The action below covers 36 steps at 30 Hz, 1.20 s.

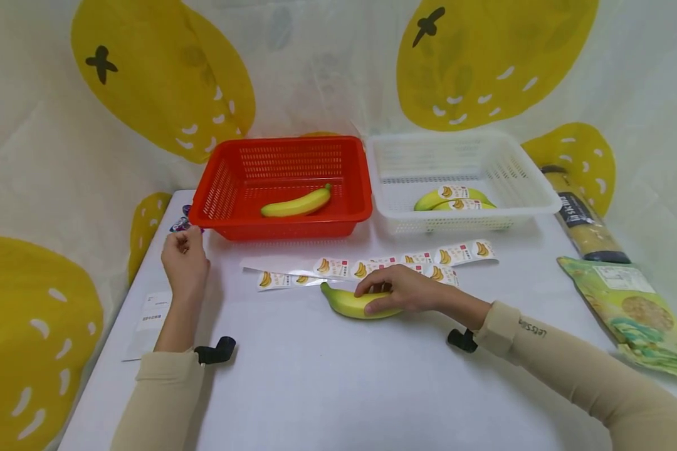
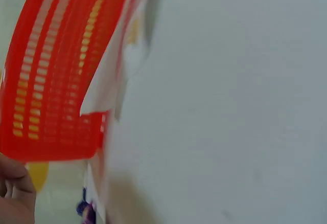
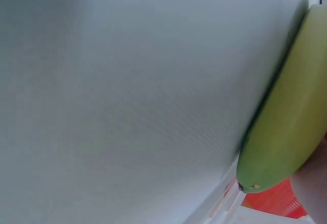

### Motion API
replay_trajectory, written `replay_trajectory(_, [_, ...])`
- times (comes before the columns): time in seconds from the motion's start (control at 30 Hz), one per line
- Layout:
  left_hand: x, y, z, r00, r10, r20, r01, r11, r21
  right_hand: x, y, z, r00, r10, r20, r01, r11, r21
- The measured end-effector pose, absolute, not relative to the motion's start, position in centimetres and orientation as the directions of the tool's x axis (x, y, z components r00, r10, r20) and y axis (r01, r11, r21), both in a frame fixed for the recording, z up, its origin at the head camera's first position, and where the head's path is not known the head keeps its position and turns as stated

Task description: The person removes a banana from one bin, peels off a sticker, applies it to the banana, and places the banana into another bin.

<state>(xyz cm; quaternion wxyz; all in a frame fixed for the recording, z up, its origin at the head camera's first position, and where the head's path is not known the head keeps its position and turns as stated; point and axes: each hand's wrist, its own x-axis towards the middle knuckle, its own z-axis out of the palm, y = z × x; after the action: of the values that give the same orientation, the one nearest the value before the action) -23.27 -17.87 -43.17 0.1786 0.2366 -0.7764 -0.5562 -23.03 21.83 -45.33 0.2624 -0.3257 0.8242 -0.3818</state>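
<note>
My right hand (image 1: 397, 288) grips one end of a yellow banana (image 1: 344, 302) lying on the white table, fingers over the top and thumb on the near side. In the right wrist view the banana (image 3: 286, 106) shows its greenish tip close up. My left hand (image 1: 186, 260) is raised with curled fingers at the near-left corner of the red basket (image 1: 276, 230); nothing shows in it. Just beyond the gripped banana lie strips of banana-print stickers (image 1: 331, 267). Another banana (image 1: 296, 205), with no sticker showing, rests inside the red basket.
Beside the red basket stands a white basket (image 1: 462, 216) holding bananas (image 1: 427, 199) with stickers on them. Two food packets, one brown (image 1: 587, 219) and one green (image 1: 643, 313), lie at the right. Purple wrapped pieces (image 1: 180, 222) and a white printed sheet (image 1: 149, 319) are at the left.
</note>
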Motion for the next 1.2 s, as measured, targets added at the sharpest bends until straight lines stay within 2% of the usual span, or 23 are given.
replay_trajectory(0.07, [-22.4, -16.7, -43.2, -0.914, -0.394, 0.097, -0.122, 0.495, 0.861, -23.0, 21.8, -45.4, -0.652, -0.735, -0.184, -0.339, 0.500, -0.797])
replay_trajectory(0.17, [-21.9, -14.5, -42.6, -0.993, -0.078, 0.093, 0.018, 0.664, 0.747, -23.0, 21.8, -45.4, -0.656, -0.731, -0.186, -0.334, 0.503, -0.797])
replay_trajectory(0.27, [-22.7, -11.9, -41.8, -0.994, 0.108, 0.027, 0.098, 0.729, 0.678, -22.9, 21.9, -45.4, -0.656, -0.732, -0.183, -0.327, 0.494, -0.806])
replay_trajectory(0.37, [-24.1, -9.6, -41.6, -0.977, 0.209, -0.032, 0.147, 0.778, 0.611, -22.8, 21.9, -45.5, -0.654, -0.736, -0.173, -0.323, 0.479, -0.816])
replay_trajectory(0.53, [-26.0, -7.4, -42.3, -0.945, 0.296, -0.138, 0.187, 0.836, 0.515, -22.6, 21.9, -45.6, -0.651, -0.742, -0.158, -0.328, 0.463, -0.823])
replay_trajectory(0.77, [-26.2, -6.7, -43.5, -0.923, 0.307, -0.232, 0.185, 0.883, 0.432, -22.4, 21.7, -45.4, -0.659, -0.735, -0.159, -0.324, 0.469, -0.822])
replay_trajectory(0.9, [-26.1, -6.7, -44.3, -0.932, 0.296, -0.208, 0.191, 0.891, 0.411, -22.3, 21.6, -45.3, -0.660, -0.735, -0.156, -0.329, 0.470, -0.819])
replay_trajectory(1.2, [-26.0, -6.6, -44.1, -0.952, 0.278, -0.130, 0.183, 0.854, 0.486, -22.5, 21.8, -45.5, -0.660, -0.739, -0.137, -0.348, 0.462, -0.816])
